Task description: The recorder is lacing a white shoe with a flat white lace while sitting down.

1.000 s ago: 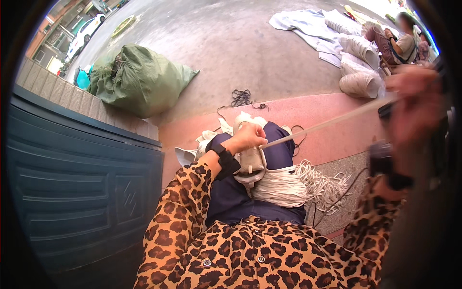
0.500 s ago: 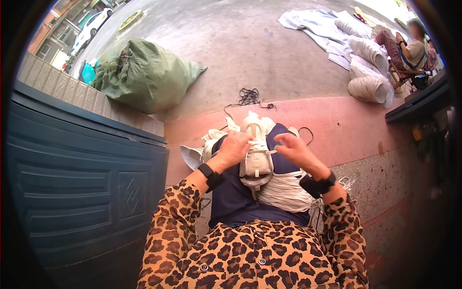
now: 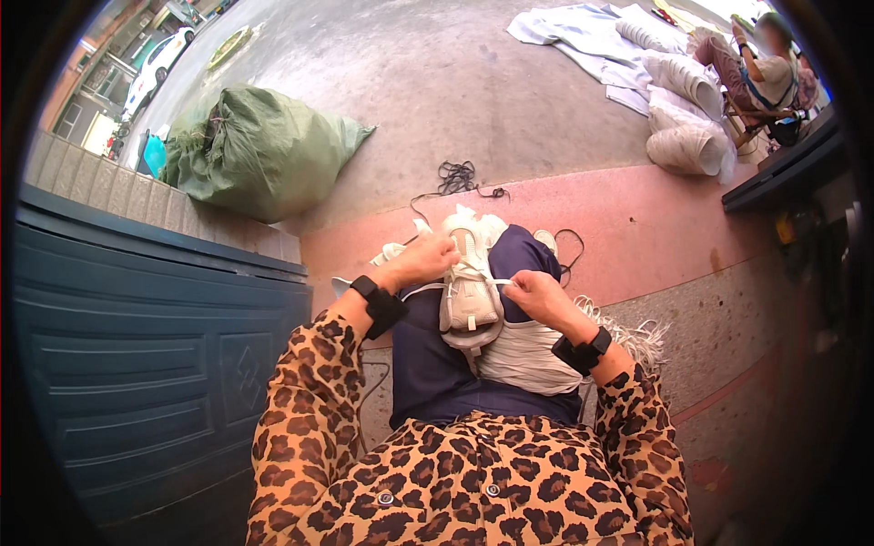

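A beige-and-white sneaker (image 3: 472,308) rests on my lap between my thighs, its heel toward me. My right hand (image 3: 539,298) pinches a white shoelace (image 3: 497,281), which runs taut to the right from the shoe's opening. Over the upper left side of the lacing lies my left hand (image 3: 426,258), fingers closed; whatever they grip is hidden. Another stretch of white lace loops out left of the shoe, below that hand. A thick bundle of white laces (image 3: 528,362) lies across my right thigh, with loose ends (image 3: 637,338) hanging past my right wrist.
Another pale shoe (image 3: 545,239) sits beyond my right knee. Black cord (image 3: 455,177) lies tangled on the floor ahead. A big green sack (image 3: 264,155) stands ahead left, above a blue panelled door (image 3: 155,346). Wrapped white bundles (image 3: 689,146) and a seated person (image 3: 760,77) are far right.
My right hand has gone from raised, loosely curled fingers to pinching the lace, lower down. My left hand has shifted slightly up the shoe, and a lace loop now shows below it.
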`<control>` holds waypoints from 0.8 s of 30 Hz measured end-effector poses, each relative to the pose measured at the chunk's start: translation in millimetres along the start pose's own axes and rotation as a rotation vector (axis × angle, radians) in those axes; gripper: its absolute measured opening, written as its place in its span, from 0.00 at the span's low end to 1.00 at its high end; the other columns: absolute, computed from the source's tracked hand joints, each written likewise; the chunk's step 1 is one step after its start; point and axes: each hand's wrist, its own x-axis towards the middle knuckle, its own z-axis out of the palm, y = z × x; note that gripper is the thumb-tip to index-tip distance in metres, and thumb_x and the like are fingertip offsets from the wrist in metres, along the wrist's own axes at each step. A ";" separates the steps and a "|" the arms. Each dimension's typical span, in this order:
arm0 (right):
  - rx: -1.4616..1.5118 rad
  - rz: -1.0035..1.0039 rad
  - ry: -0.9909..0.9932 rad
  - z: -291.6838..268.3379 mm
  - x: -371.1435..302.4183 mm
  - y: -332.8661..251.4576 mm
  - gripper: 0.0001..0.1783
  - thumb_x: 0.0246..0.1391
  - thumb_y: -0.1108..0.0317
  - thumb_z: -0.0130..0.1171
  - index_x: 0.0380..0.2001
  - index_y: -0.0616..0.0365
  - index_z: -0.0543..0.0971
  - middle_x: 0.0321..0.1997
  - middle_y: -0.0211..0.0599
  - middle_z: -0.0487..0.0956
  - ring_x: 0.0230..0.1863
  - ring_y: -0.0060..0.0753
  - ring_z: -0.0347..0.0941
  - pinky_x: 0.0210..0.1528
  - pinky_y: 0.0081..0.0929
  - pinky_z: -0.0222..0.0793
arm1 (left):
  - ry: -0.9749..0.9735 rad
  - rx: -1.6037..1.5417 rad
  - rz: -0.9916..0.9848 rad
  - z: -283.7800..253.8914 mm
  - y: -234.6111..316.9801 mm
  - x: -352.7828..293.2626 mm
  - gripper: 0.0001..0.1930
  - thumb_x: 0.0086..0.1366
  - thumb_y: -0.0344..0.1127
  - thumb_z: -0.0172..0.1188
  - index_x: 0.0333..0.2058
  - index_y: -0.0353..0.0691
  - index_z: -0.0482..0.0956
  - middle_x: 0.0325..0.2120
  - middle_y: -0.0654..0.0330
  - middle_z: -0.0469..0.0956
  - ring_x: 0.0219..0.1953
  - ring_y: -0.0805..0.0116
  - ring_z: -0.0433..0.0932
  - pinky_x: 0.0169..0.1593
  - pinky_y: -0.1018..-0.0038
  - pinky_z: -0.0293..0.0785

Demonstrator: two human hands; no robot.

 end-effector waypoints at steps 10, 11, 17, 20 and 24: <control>-0.271 -0.445 -0.031 -20.7 -65.6 -5.7 0.18 0.48 0.56 0.56 0.14 0.56 0.72 0.12 0.43 0.71 0.16 0.47 0.69 0.19 0.38 0.64 | -0.142 -0.157 -0.247 24.6 28.5 6.2 0.14 0.58 0.39 0.50 0.32 0.32 0.75 0.25 0.46 0.76 0.31 0.50 0.76 0.37 0.61 0.68; -0.168 -0.312 0.040 -42.2 -66.8 6.4 0.17 0.48 0.57 0.59 0.15 0.57 0.73 0.10 0.42 0.69 0.13 0.41 0.67 0.18 0.34 0.62 | -0.019 -0.206 -0.305 18.3 18.9 -0.2 0.13 0.57 0.37 0.51 0.33 0.32 0.75 0.25 0.47 0.77 0.31 0.50 0.76 0.38 0.60 0.68; 0.131 -0.089 0.478 -49.3 -26.5 12.2 0.08 0.47 0.64 0.60 0.28 0.57 0.78 0.22 0.40 0.77 0.23 0.28 0.73 0.27 0.25 0.67 | -0.033 -0.361 -0.258 10.0 -2.1 -47.5 0.12 0.52 0.31 0.56 0.38 0.38 0.75 0.27 0.51 0.77 0.36 0.51 0.74 0.39 0.60 0.69; -0.022 -0.285 0.246 2.9 -10.1 -18.9 0.10 0.47 0.62 0.58 0.31 0.55 0.78 0.25 0.42 0.78 0.26 0.39 0.75 0.30 0.32 0.70 | -0.020 -0.402 -0.312 0.4 11.6 -44.9 0.14 0.51 0.30 0.58 0.39 0.38 0.74 0.26 0.53 0.77 0.29 0.56 0.75 0.35 0.65 0.70; -0.343 -0.328 0.248 61.7 14.1 -44.5 0.07 0.44 0.66 0.53 0.22 0.57 0.75 0.23 0.42 0.76 0.27 0.43 0.75 0.28 0.36 0.70 | -0.037 -0.648 -0.535 0.1 6.1 -53.1 0.15 0.54 0.30 0.55 0.42 0.37 0.72 0.22 0.58 0.75 0.25 0.67 0.73 0.32 0.73 0.69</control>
